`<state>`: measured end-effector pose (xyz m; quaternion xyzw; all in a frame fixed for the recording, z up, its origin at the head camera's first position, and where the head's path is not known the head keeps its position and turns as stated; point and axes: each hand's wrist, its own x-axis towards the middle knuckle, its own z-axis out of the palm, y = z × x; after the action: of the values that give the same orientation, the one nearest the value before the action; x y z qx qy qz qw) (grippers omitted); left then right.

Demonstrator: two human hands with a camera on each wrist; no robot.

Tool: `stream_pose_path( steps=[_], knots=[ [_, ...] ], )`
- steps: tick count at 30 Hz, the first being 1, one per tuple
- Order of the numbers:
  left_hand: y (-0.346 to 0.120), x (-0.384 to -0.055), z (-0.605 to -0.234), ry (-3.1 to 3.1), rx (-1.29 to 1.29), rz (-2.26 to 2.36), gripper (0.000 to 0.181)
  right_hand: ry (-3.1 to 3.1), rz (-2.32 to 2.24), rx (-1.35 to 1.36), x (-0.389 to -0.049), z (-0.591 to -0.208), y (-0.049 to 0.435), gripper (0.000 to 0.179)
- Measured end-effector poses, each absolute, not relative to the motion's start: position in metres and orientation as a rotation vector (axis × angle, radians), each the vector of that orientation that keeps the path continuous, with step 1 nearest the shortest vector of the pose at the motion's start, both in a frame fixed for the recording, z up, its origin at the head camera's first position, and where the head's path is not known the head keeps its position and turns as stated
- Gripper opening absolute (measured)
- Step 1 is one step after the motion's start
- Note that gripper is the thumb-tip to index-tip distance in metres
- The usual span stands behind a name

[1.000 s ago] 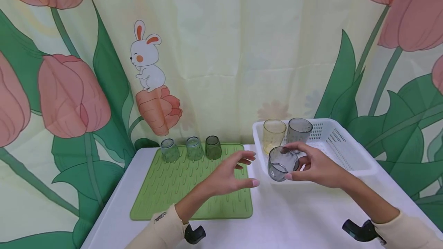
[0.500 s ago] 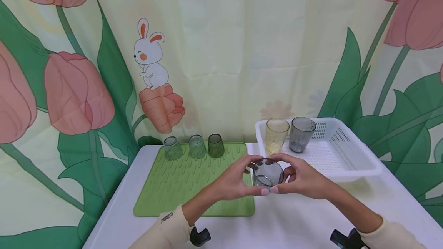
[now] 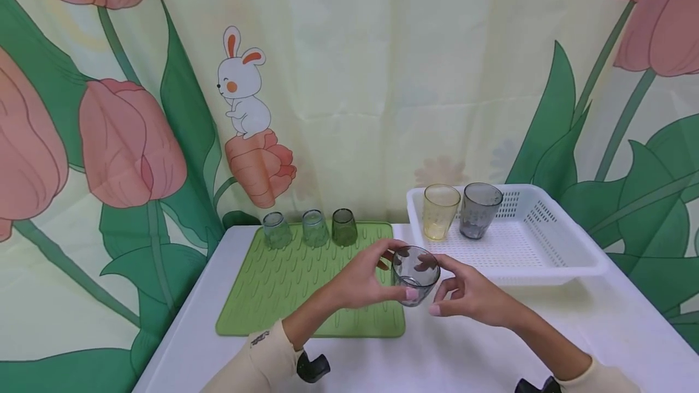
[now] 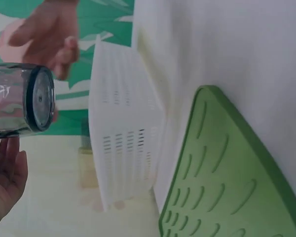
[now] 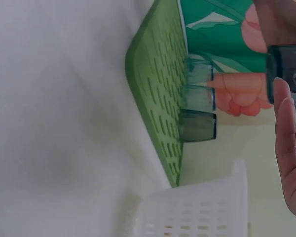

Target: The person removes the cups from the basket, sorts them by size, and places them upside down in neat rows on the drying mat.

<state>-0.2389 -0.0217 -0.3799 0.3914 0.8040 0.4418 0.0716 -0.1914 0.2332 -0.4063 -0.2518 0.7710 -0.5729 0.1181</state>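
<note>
A clear grey glass (image 3: pixel 416 275) is held upright above the table, in front of the white basket. My left hand (image 3: pixel 357 281) grips it from the left, thumb at the near side and fingers behind. On the other side, my right hand (image 3: pixel 474 295) has loosely bent fingers; its index fingertip is at or near the rim, contact unclear. The left wrist view shows the base of the glass (image 4: pixel 15 98). In the right wrist view, fairly straight fingers (image 5: pixel 286 133) lie close to the dark glass (image 5: pixel 292 64).
A green draining mat (image 3: pixel 306 302) on the white table carries a pale glass (image 3: pixel 276 232), a greenish glass (image 3: pixel 315 229) and a dark glass (image 3: pixel 344 229) along its back edge. The white basket (image 3: pixel 524 273) holds a yellow glass (image 3: pixel 440 214) and a grey glass (image 3: pixel 479 214). A printed curtain (image 3: pixel 349 77) hangs behind.
My right hand has brought the grey glass left from the basket's front. Both hands held it half a second ago; now the left grips it and the right has loosened and drawn slightly rightward.
</note>
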Motion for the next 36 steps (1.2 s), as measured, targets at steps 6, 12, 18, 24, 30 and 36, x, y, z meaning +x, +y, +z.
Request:
stream_pose_path(
  steps=[6, 12, 18, 24, 30, 36],
  knots=[
    [-0.021, -0.237, -0.376, 2.381, 1.184, 1.375, 0.07, 2.186, -1.771, -0.774, -0.19, -0.436, 0.214, 0.073],
    [-0.025, -0.235, -0.383, 2.363, 1.175, 1.388, 0.071, 1.994, -1.963, -0.834, -0.191, -0.447, 0.195, 0.065],
    [-0.033, -0.236, -0.385, 2.331, 1.153, 1.43, 0.077, 1.98, -1.994, -0.837, -0.192, -0.447, 0.195, 0.063],
    [-0.041, -0.236, -0.392, 2.303, 1.148, 1.445, 0.084, 2.072, -1.943, -0.758, -0.191, -0.446, 0.201, 0.061],
    [-0.049, -0.234, -0.403, 2.332, 1.158, 1.372, 0.088, 2.182, -1.861, -0.677, -0.189, -0.449, 0.205, 0.063],
    [-0.053, -0.233, -0.408, 2.377, 1.12, 1.307, 0.09, 2.251, -1.81, -0.589, -0.189, -0.448, 0.204, 0.069]
  ],
)
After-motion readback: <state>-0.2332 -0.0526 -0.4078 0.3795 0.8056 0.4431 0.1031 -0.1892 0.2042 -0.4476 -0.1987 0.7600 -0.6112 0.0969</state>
